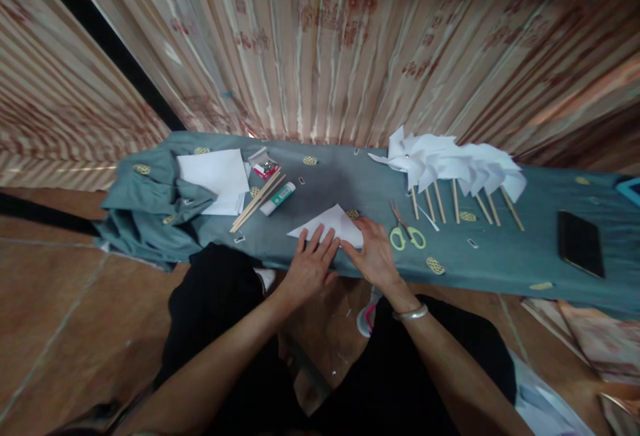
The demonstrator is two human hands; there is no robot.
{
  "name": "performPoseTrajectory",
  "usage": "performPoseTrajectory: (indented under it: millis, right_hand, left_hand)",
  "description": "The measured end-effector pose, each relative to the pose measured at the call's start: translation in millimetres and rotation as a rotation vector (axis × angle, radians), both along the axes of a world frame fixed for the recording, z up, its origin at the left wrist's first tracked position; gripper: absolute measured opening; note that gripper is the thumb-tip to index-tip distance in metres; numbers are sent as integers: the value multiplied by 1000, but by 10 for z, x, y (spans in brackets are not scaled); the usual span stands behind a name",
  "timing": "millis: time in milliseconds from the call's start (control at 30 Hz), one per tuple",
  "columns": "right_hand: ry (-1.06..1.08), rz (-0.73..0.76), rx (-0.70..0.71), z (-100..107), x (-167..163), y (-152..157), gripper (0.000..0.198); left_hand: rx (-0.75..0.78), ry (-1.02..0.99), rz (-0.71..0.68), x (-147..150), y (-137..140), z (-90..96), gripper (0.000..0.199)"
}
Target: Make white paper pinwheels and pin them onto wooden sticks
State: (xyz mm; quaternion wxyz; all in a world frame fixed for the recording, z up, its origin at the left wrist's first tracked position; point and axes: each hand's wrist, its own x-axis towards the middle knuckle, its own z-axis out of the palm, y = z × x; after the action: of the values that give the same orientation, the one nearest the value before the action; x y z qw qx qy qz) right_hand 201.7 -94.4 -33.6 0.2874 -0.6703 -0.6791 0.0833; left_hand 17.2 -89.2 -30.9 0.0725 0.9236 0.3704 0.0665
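Observation:
A white sheet of paper folded into a triangle point(336, 218) lies on the cloth-covered bench right in front of me. My left hand point(313, 263) rests on its lower edge with the fingers stretched out flat. At the triangle's right corner, my right hand point(373, 249) grips the paper between thumb and fingers. Just right of that hand are scissors point(407, 233) with light green handles. A glue stick point(278, 199) lies to the left of the paper, beside several thin wooden sticks point(257, 201).
Paper pinwheels point(450, 163) on sticks lie overlapped at the back right. A small red-and-white box point(264, 163) stands open near a stack of white paper point(215, 179) on the left. A dark phone point(580, 244) lies far right. Behind the bench hangs a patterned curtain point(330, 56).

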Motion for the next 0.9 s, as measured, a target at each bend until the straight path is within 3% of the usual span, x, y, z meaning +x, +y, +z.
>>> performPoseTrajectory:
  millis: [167, 600, 900]
  right_hand:
    - [9, 15, -11, -10, 33, -22, 46]
    - [7, 5, 15, -104, 235, -162, 46]
    - [36, 19, 62, -184, 374, -278, 36]
  left_hand:
    - [30, -1, 12, -86, -13, 24, 64]
    - [89, 38, 186, -654, -40, 57, 59]
    - [88, 37, 212, -703, -61, 59, 58]
